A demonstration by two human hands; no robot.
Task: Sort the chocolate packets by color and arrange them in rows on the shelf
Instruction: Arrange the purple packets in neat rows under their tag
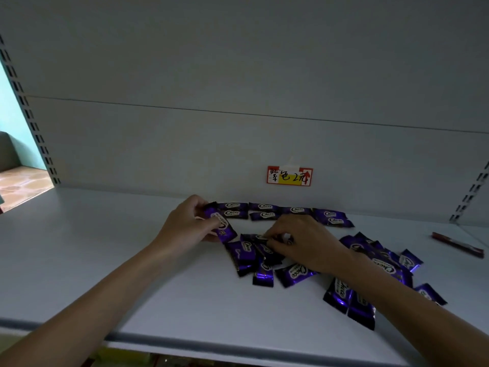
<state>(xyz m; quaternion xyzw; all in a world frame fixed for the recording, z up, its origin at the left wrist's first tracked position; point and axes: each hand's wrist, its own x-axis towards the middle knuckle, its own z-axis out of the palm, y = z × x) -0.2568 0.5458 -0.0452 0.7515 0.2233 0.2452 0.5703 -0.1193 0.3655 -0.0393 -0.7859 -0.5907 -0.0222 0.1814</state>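
Purple chocolate packets lie on the white shelf [105,260]. Several form two neat rows [264,211] along the back wall. A loose heap [381,263] spreads to the right and under my right forearm. My left hand [185,221] is shut on one purple packet [221,225], held tilted just in front of the rows' left end. My right hand [299,241] rests palm down on a small cluster of packets [254,256], its fingertips pinching one of them.
A red and yellow price label [289,176] is stuck on the back wall above the rows. A red packet [457,245] lies alone at the far right. Slotted uprights [29,112] frame the shelf on both sides. The shelf's front edge [238,340] runs below my arms.
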